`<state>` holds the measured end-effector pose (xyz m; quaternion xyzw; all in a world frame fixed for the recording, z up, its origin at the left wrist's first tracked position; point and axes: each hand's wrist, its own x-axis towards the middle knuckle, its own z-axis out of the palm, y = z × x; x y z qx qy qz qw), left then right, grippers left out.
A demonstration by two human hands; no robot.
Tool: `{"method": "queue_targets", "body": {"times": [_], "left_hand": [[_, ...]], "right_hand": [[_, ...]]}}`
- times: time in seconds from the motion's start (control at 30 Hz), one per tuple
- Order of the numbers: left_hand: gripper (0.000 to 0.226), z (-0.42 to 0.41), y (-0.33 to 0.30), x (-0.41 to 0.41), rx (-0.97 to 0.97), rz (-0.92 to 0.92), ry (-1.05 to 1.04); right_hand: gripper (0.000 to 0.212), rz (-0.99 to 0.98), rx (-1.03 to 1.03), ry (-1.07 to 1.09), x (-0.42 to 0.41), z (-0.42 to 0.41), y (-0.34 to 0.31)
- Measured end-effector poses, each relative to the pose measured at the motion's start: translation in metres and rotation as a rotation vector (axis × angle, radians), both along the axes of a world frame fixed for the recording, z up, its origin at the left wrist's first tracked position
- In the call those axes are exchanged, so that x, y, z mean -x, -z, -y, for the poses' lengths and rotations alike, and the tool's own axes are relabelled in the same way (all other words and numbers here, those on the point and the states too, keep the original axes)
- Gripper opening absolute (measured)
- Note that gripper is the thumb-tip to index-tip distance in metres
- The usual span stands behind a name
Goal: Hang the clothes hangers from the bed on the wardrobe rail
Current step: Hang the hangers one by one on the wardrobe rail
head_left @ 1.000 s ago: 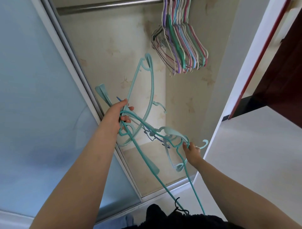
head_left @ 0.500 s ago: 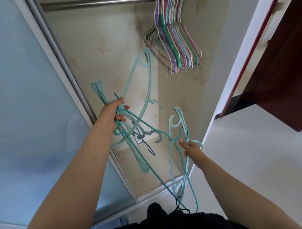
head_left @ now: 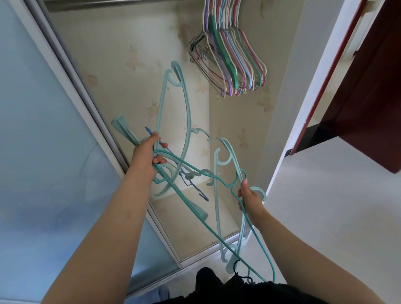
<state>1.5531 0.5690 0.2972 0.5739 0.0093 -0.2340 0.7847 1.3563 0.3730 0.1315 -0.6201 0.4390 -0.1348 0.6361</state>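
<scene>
Left hand raised, fingers curled round a tangled bunch of teal hangers (one thin blue one mixed in). Right hand lower, fingers wrapped on a pale teal hanger standing near upright, its hook beside the thumb. Wardrobe open: rail at top edge carries a pack of coloured hangers at right. Sliding glass door left of the hands.
</scene>
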Motion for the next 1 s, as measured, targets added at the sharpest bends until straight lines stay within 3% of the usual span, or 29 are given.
{"method": "queue_targets", "body": {"times": [0.17,0.43,0.73,1.0], "left_hand": [[0.027,0.003,0.002,0.003,-0.013,0.008,-0.061],[0.023,0.003,0.006,-0.002,-0.100,0.026,-0.170],[0.025,0.000,0.005,0.001,-0.134,0.056,-0.144],[0.029,-0.013,0.004,-0.003,-0.037,-0.023,-0.041]], "right_hand": [[0.061,-0.048,0.083,0.025,-0.008,-0.005,-0.005],[0.027,-0.007,0.377,-0.004,-0.005,-0.015,-0.012],[0.029,-0.114,0.666,-0.049,-0.001,0.004,-0.021],[0.030,-0.244,0.504,0.113,-0.005,0.013,-0.012]]}}
